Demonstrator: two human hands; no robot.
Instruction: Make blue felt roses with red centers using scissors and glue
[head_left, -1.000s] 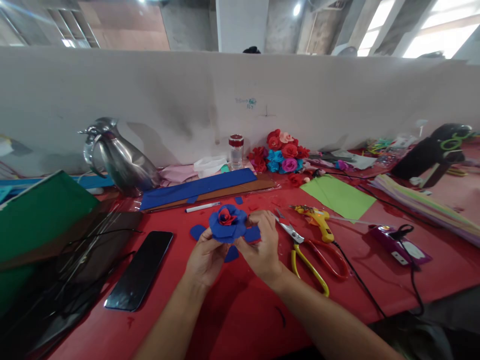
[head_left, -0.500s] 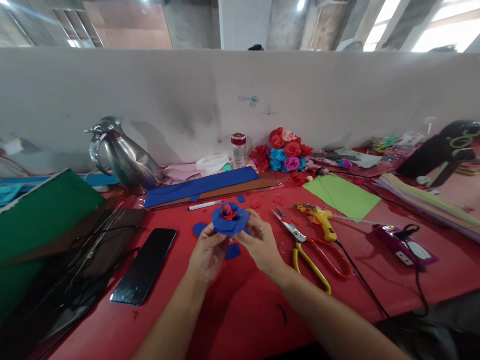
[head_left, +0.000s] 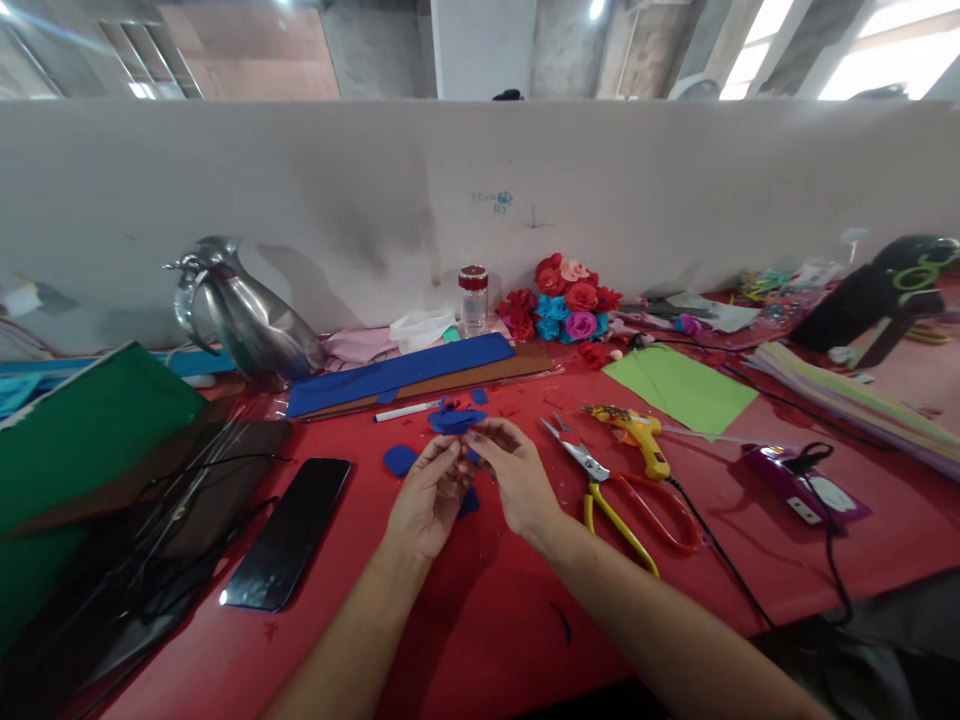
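A blue paper flower (head_left: 455, 420) with a red centre is held above the red table, tipped so its side faces me. My left hand (head_left: 429, 495) pinches its underside from the left. From the right, my right hand (head_left: 517, 475) grips the lower edge with thumb and fingers, and the two hands nearly meet. Under the flower, fingers hide part of its base. Loose blue petal pieces lie on the table around the hands, one petal (head_left: 400, 460) just left of them. A white marker (head_left: 407, 411) rests behind.
To the right lie scissors (head_left: 592, 475), a yellow glue gun (head_left: 634, 435), a green sheet (head_left: 679, 388) and a purple power socket (head_left: 806, 485) with cords. A phone (head_left: 289, 535) is at left. Behind stand a steel jug (head_left: 251, 320), a jar (head_left: 473, 300) and a flower bunch (head_left: 574, 300).
The flower has tilted away, from showing its open face to showing its side and underside. Both hands have turned with it and keep hold. The camera view has shifted slightly.
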